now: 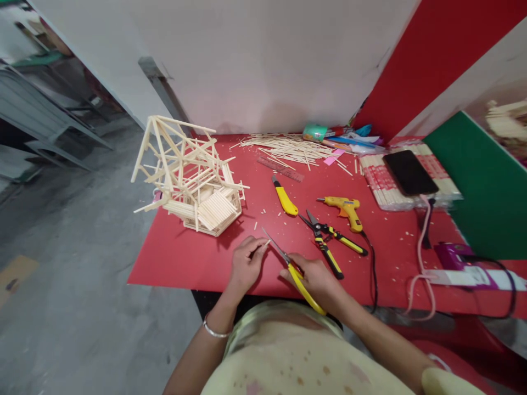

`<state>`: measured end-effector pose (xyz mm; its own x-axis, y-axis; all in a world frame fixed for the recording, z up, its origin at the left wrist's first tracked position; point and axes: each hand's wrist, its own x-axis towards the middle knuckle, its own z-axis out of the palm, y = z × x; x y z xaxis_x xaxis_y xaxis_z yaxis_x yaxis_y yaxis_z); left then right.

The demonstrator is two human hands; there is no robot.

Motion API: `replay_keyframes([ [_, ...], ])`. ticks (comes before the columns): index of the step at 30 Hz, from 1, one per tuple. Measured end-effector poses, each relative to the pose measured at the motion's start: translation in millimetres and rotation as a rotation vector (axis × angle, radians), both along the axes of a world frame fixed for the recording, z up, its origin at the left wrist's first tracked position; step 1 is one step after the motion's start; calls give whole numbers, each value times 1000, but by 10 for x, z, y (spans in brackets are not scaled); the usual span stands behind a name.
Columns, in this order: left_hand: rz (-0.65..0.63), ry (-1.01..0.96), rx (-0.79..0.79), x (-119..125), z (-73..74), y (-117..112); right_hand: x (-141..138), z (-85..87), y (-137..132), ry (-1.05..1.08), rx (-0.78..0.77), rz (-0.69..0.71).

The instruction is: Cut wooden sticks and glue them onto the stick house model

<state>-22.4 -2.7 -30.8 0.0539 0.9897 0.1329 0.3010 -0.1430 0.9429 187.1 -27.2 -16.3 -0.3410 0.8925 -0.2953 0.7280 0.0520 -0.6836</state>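
Observation:
My left hand point(246, 260) is closed in a pinch on a short wooden stick point(267, 243), whose end sticks out past the fingertips. My right hand point(315, 277) grips yellow-handled scissors point(302, 286); their long grey blade points up and left, close beside the stick. I cannot tell whether the blade touches it. Beyond my left hand stands a model house frame point(185, 170) built of thin wooden sticks, with an open roof frame and a slatted panel point(217, 209). Small offcuts lie on the red tabletop point(177, 263) around my hands.
A yellow utility knife point(285, 201), black-and-yellow cutters point(327, 238) and a corded yellow glue gun point(346, 208) lie ahead and right. Loose sticks point(288, 148) and a clear ruler point(280, 168) are at the back. A phone point(410, 173) rests on packed sticks point(379, 184). Cables trail at right.

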Motion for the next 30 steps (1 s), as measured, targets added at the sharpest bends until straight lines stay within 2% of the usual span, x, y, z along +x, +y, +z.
replay_keyframes([
  [5,22,-70,-41,-57,-9,14,14,108,2,-118,120,36],
  [9,-61,-26,-10,-97,43,27,-10,165,8,-135,150,81],
  [17,-93,-24,-19,-173,34,22,0,113,9,-91,137,89],
  [19,-70,-51,-57,-178,23,12,4,95,18,-152,136,70],
  [21,-23,-118,-137,-162,22,-5,-10,71,35,-300,160,20],
  [25,38,-300,-333,-77,45,-53,-82,-28,70,-531,295,-30],
  [27,29,-396,-390,-34,57,-72,-128,-81,75,-505,391,-6],
  [30,44,-557,-425,2,64,-84,-209,-88,77,-339,569,-24],
])
